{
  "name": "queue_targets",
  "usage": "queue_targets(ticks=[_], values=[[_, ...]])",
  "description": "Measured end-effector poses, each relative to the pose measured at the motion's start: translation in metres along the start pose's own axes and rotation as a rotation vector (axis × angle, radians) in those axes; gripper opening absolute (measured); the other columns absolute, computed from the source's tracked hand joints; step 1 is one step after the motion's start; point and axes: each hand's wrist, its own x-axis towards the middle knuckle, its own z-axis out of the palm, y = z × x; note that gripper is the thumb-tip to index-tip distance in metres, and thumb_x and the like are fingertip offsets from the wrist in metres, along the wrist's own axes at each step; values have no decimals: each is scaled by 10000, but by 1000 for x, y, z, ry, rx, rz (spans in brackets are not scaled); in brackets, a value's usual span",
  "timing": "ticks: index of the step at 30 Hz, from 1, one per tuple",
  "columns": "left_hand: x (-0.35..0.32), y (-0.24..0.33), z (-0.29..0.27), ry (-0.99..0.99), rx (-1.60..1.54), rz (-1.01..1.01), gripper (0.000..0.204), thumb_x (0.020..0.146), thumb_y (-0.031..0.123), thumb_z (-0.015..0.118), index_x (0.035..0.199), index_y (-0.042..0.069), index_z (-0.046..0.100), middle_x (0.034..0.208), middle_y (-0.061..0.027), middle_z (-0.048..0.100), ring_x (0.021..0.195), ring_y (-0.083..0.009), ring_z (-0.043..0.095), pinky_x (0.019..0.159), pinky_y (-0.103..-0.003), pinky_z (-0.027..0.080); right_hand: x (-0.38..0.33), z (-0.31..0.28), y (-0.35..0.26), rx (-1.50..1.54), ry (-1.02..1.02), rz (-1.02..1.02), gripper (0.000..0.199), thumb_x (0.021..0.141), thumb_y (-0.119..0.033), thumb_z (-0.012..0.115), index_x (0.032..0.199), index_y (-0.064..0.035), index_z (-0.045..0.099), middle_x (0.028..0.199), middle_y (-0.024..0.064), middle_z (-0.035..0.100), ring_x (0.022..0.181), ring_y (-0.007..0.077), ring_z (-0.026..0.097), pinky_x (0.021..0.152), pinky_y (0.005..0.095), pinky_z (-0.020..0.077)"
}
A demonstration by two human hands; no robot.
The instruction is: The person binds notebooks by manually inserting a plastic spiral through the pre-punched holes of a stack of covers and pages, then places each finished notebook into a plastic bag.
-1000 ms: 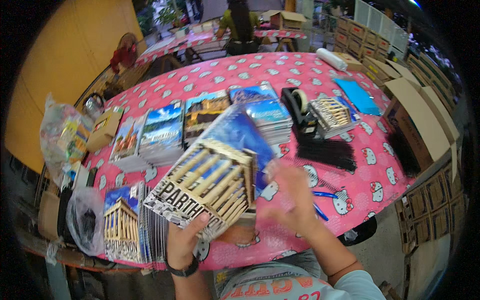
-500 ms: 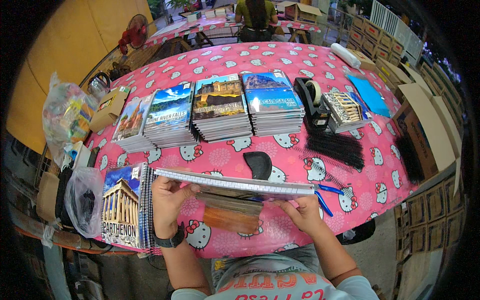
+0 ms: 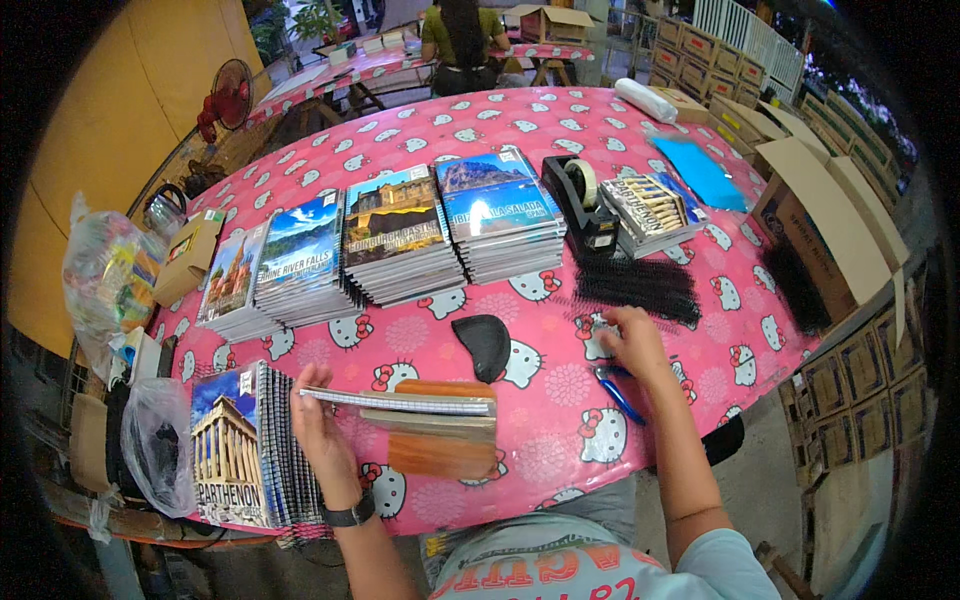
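Observation:
A loose notebook block [image 3: 400, 401] stands on edge with its punched white spine up, over a brown wooden block [image 3: 440, 455]. My left hand [image 3: 325, 440], with a dark watch on the wrist, holds the notebook's left end between thumb and fingers. My right hand [image 3: 635, 343] is at the near edge of a pile of black spiral coils [image 3: 640, 290], fingers bent together; what they pinch, if anything, cannot be made out. Just below that hand lie blue-handled pliers [image 3: 620, 393]. Left of my left hand is a stack of spiral-bound notebooks [image 3: 225, 450] with a temple cover.
Stacked notebooks with landscape covers [image 3: 400, 235] line the table's middle. Beyond the coils are a black tape dispenser [image 3: 580, 205], another notebook stack [image 3: 650, 215] and a blue sheet [image 3: 698, 172]. A black curved pad [image 3: 482, 346] lies nearer. Open cartons [image 3: 820, 225] stand right; a person sits far off.
My right hand has let go of the notebook's right end and moved across to the coils. The notebook has come down lower, onto the wooden block, with my left hand still at its end.

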Motion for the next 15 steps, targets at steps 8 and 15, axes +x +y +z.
queue_targets(ticks=[8, 15], values=[[-4, 12, 32, 253, 198, 121, 531, 884, 197, 519, 1345, -11, 358, 1324, -165, 428, 1260, -267, 361, 1069, -374, 208, 17, 2, -12, -97, 125, -149, 134, 811, -136, 600, 826, -3, 610, 828, 160, 574, 839, 339, 542, 729, 420, 452], [-63, 24, 85, -325, 1032, 601, 784, 708, 395, 705, 1333, 36, 397, 1192, -141, 510, 1189, -320, 431, 1013, -654, -7, 14, -43, -68, 131, 142, -145, 367, 784, 6, 527, 1149, -33, 515, 936, 181, 542, 851, 351, 551, 747, 416, 454]])
